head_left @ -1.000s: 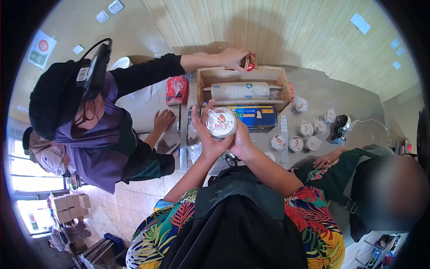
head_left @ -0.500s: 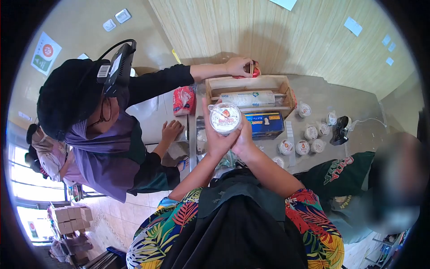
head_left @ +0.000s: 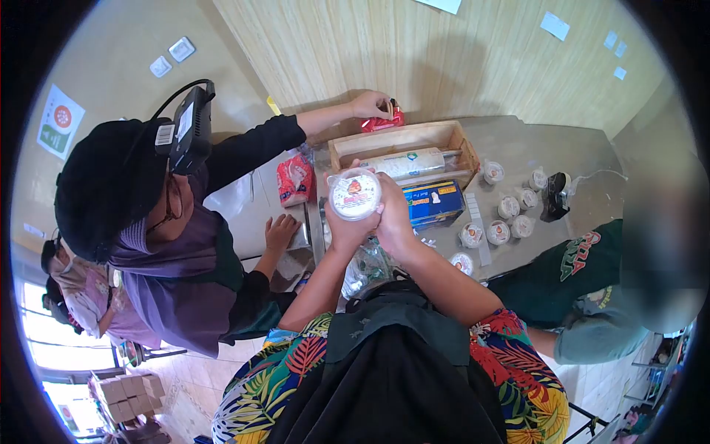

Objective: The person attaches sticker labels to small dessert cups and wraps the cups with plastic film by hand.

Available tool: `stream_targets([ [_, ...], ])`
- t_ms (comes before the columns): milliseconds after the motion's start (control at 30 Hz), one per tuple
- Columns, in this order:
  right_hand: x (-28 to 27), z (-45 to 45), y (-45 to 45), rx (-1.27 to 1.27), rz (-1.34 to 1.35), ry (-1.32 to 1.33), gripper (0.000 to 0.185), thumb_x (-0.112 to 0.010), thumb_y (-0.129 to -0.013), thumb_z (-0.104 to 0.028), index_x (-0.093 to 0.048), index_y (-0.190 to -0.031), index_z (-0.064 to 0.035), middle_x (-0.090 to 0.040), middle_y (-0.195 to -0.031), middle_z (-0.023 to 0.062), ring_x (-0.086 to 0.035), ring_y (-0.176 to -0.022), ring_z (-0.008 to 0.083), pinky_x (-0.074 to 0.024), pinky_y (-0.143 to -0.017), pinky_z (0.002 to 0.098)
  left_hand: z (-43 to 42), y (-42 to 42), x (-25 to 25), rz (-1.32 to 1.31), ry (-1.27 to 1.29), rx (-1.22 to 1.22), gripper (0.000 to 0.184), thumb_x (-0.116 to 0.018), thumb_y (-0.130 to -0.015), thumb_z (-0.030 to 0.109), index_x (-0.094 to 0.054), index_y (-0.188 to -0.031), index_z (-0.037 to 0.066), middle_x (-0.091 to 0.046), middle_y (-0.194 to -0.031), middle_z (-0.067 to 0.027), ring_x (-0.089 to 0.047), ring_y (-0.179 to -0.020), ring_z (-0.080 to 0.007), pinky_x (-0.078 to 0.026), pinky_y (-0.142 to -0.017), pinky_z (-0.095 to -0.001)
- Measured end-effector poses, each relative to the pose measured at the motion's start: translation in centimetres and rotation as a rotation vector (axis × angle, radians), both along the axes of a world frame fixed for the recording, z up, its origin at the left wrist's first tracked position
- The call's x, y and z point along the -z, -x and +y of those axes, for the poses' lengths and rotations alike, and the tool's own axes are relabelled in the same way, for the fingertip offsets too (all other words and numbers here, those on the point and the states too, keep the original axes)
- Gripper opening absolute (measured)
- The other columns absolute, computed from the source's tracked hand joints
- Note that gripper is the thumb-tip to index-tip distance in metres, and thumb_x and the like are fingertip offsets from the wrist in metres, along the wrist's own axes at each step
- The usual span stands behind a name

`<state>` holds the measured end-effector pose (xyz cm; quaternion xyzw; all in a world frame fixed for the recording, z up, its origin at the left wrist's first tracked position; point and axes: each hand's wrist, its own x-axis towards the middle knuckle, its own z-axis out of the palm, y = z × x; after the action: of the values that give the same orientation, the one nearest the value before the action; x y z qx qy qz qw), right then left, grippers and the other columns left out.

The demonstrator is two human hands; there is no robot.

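A clear plastic cup (head_left: pixel 355 195) with a printed round label on its lid is held up in front of my chest, lid facing me. My left hand (head_left: pixel 346 231) is closed around its lower left side. From the right, my right hand (head_left: pixel 393 220) presses against the same cup, its fingers partly hidden behind it. Just beyond the hands stand a wooden box (head_left: pixel 462 140) with a roll of plastic (head_left: pixel 405 164) in it and a blue carton (head_left: pixel 435 206).
Several similar lidded cups (head_left: pixel 498 232) stand on the metal table (head_left: pixel 592 211) at right, near a black object (head_left: pixel 555 198). A red-and-white packet (head_left: pixel 294 181) lies at left. A co-worker's hand (head_left: pixel 372 105) touches a red packet (head_left: pixel 384 122). Another person sits at right.
The cup and both my hands have shifted slightly left, and my right hand has come higher along the cup's side. The whole view has shifted a little.
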<state>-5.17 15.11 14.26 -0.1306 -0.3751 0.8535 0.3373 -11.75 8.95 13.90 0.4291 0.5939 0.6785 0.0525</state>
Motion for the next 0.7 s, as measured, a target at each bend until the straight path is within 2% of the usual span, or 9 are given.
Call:
stream_targets([
  [33, -0.3, 0.1, -0.4, 0.008, 0.0, 0.0, 0.031, -0.044, -0.094, -0.027, -0.055, -0.11, -0.0022, -0.06, -0.102, 0.0073, -0.058, -0.092, 0.0144, -0.0467, -0.082, 0.028, -0.1, -0.1, -0.2, 0.0, 0.0, 0.008, 0.055, -0.076, -0.061, 0.017, -0.058, -0.109, -0.001, -0.063, -0.113, -0.0099, -0.054, -0.115, -0.0235, -0.017, -0.111, -0.0369],
  [100, -1.1, 0.1, -1.6, 0.055, -0.318, -0.339, 0.025, -0.045, -0.095, -0.023, -0.057, -0.105, -0.0034, -0.059, -0.097, 0.0049, -0.057, -0.085, 0.0102, -0.0461, -0.075, 0.0246, -0.3, -0.2, -0.8, -0.1, -0.038, 0.062, 0.058, -0.074, -0.07, 0.021, -0.049, -0.116, -0.003, -0.058, -0.117, -0.0158, -0.06, -0.102, -0.0218, -0.046, -0.091, -0.0341],
  [200, 1.8, 1.3, -2.8, 0.144, -0.335, -0.695, 0.022, -0.048, -0.094, -0.02, -0.058, -0.099, -0.0004, -0.06, -0.091, 0.0066, -0.056, -0.081, 0.0137, -0.0445, -0.071, 0.0263, -0.1, 0.6, -1.0, -0.341, -0.115, 0.132, 0.045, -0.07, -0.072, 0.011, -0.053, -0.111, -0.003, -0.063, -0.106, -0.0137, -0.062, -0.095, -0.0192, -0.048, -0.085, -0.0315],
  [300, 0.8, 1.8, -4.6, 0.358, -0.3, -0.647, 0.02, -0.05, -0.093, -0.016, -0.057, -0.102, -0.0007, -0.059, -0.094, 0.0083, -0.057, -0.084, 0.0159, -0.0445, -0.073, 0.0266, 0.0, 0.9, -0.9, -0.508, -0.159, 0.192, 0.04, -0.067, -0.074, 0.004, -0.052, -0.11, -0.002, -0.065, -0.094, -0.0114, -0.064, -0.085, -0.0189, -0.05, -0.079, -0.0308],
  [333, 0.0, 1.9, -5.0, 0.341, -0.205, -0.712, 0.031, -0.048, -0.093, -0.019, -0.052, -0.118, -0.001, -0.055, -0.114, 0.0157, -0.056, -0.103, 0.0245, -0.0428, -0.087, 0.0325, 0.1, 0.7, -1.1, -0.562, -0.137, 0.206, 0.04, -0.067, -0.075, 0.006, -0.052, -0.111, -0.002, -0.064, -0.095, -0.0106, -0.063, -0.086, -0.0186, -0.05, -0.079, -0.0313],
  [367, -0.8, 1.6, -5.3, 0.349, -0.209, -0.711, 0.031, -0.048, -0.093, -0.019, -0.052, -0.118, -0.001, -0.055, -0.114, 0.0157, -0.056, -0.103, 0.0245, -0.0428, -0.087, 0.0325, 0.3, 0.3, -1.2, -0.615, -0.112, 0.222, 0.04, -0.067, -0.076, 0.008, -0.051, -0.111, -0.002, -0.063, -0.096, -0.0097, -0.062, -0.087, -0.0182, -0.05, -0.079, -0.0319],
  [433, -2.3, 0.7, -5.4, 0.405, -0.173, -1.291, 0.05, -0.046, -0.093, -0.024, -0.035, -0.135, 0.0013, -0.038, -0.137, 0.0209, -0.04, -0.125, 0.0321, -0.0322, -0.102, 0.0422, 0.5, -0.9, -1.8, -0.671, -0.133, 0.232, 0.04, -0.066, -0.076, 0.01, -0.052, -0.111, -0.002, -0.062, -0.099, -0.0092, -0.061, -0.09, -0.018, -0.049, -0.08, -0.0328],
  [567, -0.5, -0.8, -4.9, 0.437, -0.148, -1.46, 0.064, -0.048, -0.091, -0.03, -0.024, -0.14, 0.0032, -0.021, -0.144, 0.0281, -0.024, -0.134, 0.0412, -0.0181, -0.108, 0.0474, 1.0, -0.3, -0.9, -0.976, -0.19, 0.411, 0.043, -0.064, -0.078, 0.016, -0.05, -0.116, 0.0, -0.058, -0.106, -0.0072, -0.056, -0.099, -0.0169, -0.047, -0.084, -0.0333],
  [700, 0.2, -0.9, -6.2, 0.521, -0.26, -1.571, 0.067, -0.056, -0.084, -0.025, -0.028, -0.138, 0.004, -0.024, -0.144, 0.0267, -0.022, -0.136, 0.0382, -0.0161, -0.109, 0.0507, -0.1, -2.5, -4.2, -0.766, -0.205, 0.492, 0.053, -0.069, -0.071, 0.005, -0.048, -0.119, 0.003, -0.057, -0.106, -0.0071, -0.055, -0.099, -0.0159, -0.047, -0.084, -0.0316],
])
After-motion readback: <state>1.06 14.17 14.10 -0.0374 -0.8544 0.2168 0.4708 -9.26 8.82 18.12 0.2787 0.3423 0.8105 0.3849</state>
